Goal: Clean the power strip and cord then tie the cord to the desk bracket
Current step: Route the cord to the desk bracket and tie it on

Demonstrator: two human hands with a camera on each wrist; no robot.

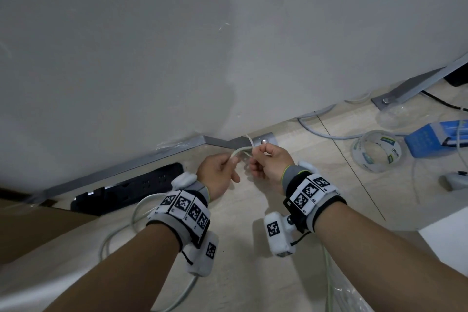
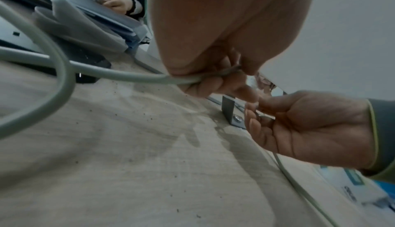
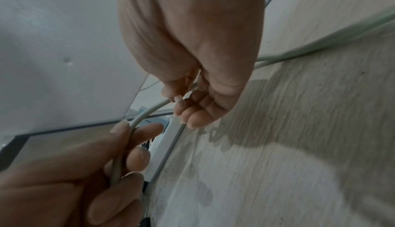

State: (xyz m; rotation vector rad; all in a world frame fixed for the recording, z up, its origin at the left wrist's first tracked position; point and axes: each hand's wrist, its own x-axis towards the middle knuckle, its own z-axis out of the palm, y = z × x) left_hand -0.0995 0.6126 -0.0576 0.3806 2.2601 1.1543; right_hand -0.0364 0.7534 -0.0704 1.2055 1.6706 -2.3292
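1. The pale cord (image 1: 234, 153) curves up between the two hands, just in front of the grey metal desk bracket (image 1: 263, 140) that is bolted to the floor at the foot of the white panel (image 1: 177, 45).
2. The left hand (image 1: 217, 176) has its fingers curled round the cord. In the left wrist view the cord (image 2: 119, 76) runs out from under the thumb and loops away over the floor.
3. The right hand (image 1: 269, 163) pinches a thin white tie (image 1: 250, 143) between thumb and finger, right next to the cord and the bracket. In the right wrist view its fingertips (image 3: 188, 112) are close together on the small white end.
4. The black power strip (image 1: 129, 189) lies on the floor left of the hands, along the grey rail.
5. The floor (image 1: 243, 248) is light wood-look boards with small dark specks.
6. To the right sit a roll of clear tape (image 1: 377, 151) and a blue box (image 1: 435, 137), well apart from the hands.
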